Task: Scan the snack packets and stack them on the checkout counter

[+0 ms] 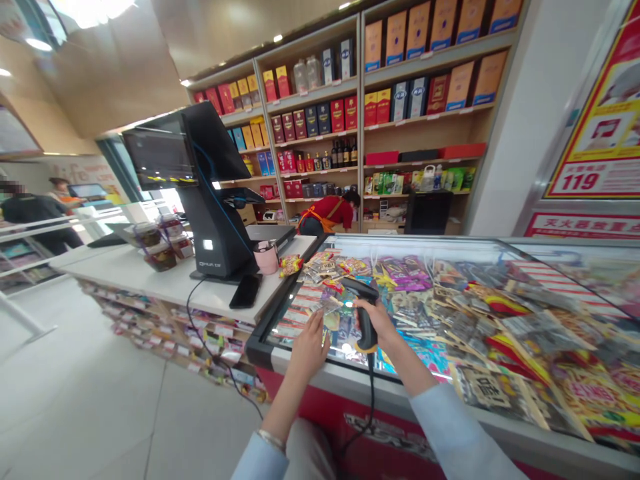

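Note:
My right hand point(379, 321) is wrapped round the handle of a black barcode scanner point(367, 327) with a yellow-orange base; its head points left. A cable hangs from it down the front of the glass-topped counter point(285, 353). Just to the left, my left hand point(311, 345) is closed in a pinch on the near edge of a small snack packet point(327, 308), partly see-through. That packet lies near the scanner's head, above the glass. Around both hands, many snack packets are spread on or under the glass, such as purple packets point(405, 272) farther back.
Piled snack packets point(490, 387) cover the counter's right side. On the left are a white counter point(125, 273) with a cash register point(213, 220), a phone point(246, 291), a pink cup point(267, 257) and plastic tubs point(160, 255). A person in red point(330, 213) bends by the shelves behind.

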Available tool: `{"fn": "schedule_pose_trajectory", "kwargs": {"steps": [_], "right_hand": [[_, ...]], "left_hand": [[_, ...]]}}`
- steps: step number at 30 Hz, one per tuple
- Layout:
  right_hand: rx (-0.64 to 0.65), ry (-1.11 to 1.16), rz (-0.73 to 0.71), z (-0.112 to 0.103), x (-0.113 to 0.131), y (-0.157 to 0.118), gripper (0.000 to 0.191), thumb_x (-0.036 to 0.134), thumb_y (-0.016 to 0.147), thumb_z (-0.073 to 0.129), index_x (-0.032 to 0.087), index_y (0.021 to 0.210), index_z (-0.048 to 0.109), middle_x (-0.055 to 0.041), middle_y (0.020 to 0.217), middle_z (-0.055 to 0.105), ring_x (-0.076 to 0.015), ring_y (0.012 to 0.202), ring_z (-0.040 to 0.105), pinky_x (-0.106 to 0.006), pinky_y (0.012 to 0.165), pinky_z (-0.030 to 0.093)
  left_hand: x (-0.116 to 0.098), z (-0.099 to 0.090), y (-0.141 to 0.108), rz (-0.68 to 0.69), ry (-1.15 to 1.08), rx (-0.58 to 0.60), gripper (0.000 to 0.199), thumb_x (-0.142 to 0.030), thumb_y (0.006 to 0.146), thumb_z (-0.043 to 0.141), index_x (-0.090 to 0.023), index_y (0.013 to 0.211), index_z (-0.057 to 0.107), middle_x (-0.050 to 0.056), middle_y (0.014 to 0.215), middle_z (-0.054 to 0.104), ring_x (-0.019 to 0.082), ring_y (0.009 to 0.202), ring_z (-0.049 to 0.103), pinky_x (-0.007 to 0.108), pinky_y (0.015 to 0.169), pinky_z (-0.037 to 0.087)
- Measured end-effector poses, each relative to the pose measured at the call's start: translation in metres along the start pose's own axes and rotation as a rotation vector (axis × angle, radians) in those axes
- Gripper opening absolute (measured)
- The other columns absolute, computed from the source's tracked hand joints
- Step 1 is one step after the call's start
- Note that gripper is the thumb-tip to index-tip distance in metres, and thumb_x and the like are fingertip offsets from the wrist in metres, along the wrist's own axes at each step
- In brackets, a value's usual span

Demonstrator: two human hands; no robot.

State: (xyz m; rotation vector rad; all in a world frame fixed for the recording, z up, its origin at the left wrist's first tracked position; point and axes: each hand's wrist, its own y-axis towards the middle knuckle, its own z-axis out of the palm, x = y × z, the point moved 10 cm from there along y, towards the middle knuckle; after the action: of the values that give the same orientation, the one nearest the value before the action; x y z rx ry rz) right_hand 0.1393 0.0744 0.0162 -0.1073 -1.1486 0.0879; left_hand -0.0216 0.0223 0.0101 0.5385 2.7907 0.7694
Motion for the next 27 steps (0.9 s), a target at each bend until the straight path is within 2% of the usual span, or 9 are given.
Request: {"fn": "schedule_pose_trajectory", "kwargs": {"steps": [4,7,8,11,14,17,23,25,27], "right_hand": [[0.009,0.024,-0.013,-0.015,0.000,-0.008,0.018,0.029,0.068,0.071,0.017,0.065,0.059,0.0012,0.046,0.057,-0.0110,0.034,0.050,-0.021,0.034,0.042],[0.016,0.061,-0.005,-0.021,-0.004,-0.009,0.018,0.030,0.068,0.071,0.017,0.064,0.058,0.0015,0.046,0.056,-0.0106,0.034,0.049,-0.021,0.034,0.042],[0.016,0.076,0.000,-0.021,-0.005,-0.008,0.019,0.030,0.068,0.071,0.017,0.063,0.058,0.0016,0.046,0.055,-0.0104,0.034,0.049,-0.021,0.035,0.042],[0.028,0.106,0.010,-0.021,-0.007,-0.007,0.019,0.030,0.068,0.070,0.017,0.064,0.058,0.0021,0.046,0.055,-0.0101,0.034,0.049,-0.021,0.035,0.042],[0.039,0.107,0.006,-0.020,-0.005,-0.008,0.018,0.031,0.069,0.070,0.016,0.066,0.060,0.0021,0.047,0.056,-0.0099,0.034,0.049,-0.020,0.034,0.040],[0.032,0.097,0.004,-0.020,-0.004,-0.010,0.018,0.031,0.069,0.069,0.016,0.065,0.060,0.0014,0.047,0.057,-0.0100,0.035,0.049,-0.020,0.034,0.040],[0.054,0.126,-0.021,-0.015,0.000,-0.011,0.019,0.033,0.067,0.071,0.016,0.065,0.060,0.0018,0.047,0.056,-0.0100,0.035,0.049,-0.020,0.034,0.040],[0.058,0.130,-0.035,-0.014,0.002,-0.012,0.021,0.034,0.066,0.071,0.016,0.066,0.061,0.0019,0.047,0.056,-0.0100,0.035,0.049,-0.020,0.034,0.040],[0.055,0.122,-0.048,-0.014,0.004,-0.014,0.022,0.035,0.065,0.072,0.016,0.065,0.061,0.0018,0.047,0.056,-0.0100,0.035,0.049,-0.021,0.034,0.039]], "left_hand": [[0.000,-0.005,0.010,-0.023,-0.025,0.009,0.033,-0.031,0.096,0.039,-0.018,0.115,0.063,0.012,0.137,0.057,0.025,0.127,0.052,0.040,0.103,0.045],[0.022,-0.012,0.030,-0.174,-0.049,-0.037,0.030,-0.033,0.095,0.044,-0.016,0.112,0.062,0.013,0.119,0.065,0.025,0.112,0.060,0.040,0.096,0.047],[0.031,-0.011,0.037,-0.237,-0.044,-0.040,0.034,-0.035,0.093,0.049,-0.013,0.116,0.059,0.014,0.116,0.065,0.026,0.111,0.060,0.040,0.096,0.047],[0.055,-0.002,0.051,-0.374,0.000,-0.009,0.065,-0.044,0.079,0.068,-0.008,0.130,0.051,0.018,0.122,0.062,0.032,0.117,0.055,0.042,0.100,0.042],[0.067,0.013,0.054,-0.435,0.023,0.077,0.071,-0.050,0.072,0.073,-0.014,0.130,0.054,0.017,0.127,0.059,0.037,0.121,0.051,0.047,0.100,0.040],[0.067,0.020,0.054,-0.438,0.014,0.135,0.059,-0.051,0.071,0.072,-0.022,0.121,0.062,0.013,0.126,0.061,0.037,0.121,0.051,0.048,0.099,0.039],[0.053,0.024,0.067,-0.412,-0.179,0.210,0.050,-0.043,0.073,0.074,-0.019,0.115,0.060,0.009,0.103,0.071,0.026,0.098,0.067,0.029,0.078,0.046],[0.051,0.019,0.071,-0.425,-0.224,0.135,0.046,-0.042,0.076,0.072,-0.020,0.114,0.059,0.007,0.099,0.072,0.025,0.095,0.068,0.029,0.077,0.046],[0.053,0.008,0.071,-0.457,-0.258,-0.020,0.042,-0.040,0.081,0.067,-0.020,0.117,0.057,0.007,0.102,0.073,0.024,0.095,0.069,0.030,0.079,0.048]]}}
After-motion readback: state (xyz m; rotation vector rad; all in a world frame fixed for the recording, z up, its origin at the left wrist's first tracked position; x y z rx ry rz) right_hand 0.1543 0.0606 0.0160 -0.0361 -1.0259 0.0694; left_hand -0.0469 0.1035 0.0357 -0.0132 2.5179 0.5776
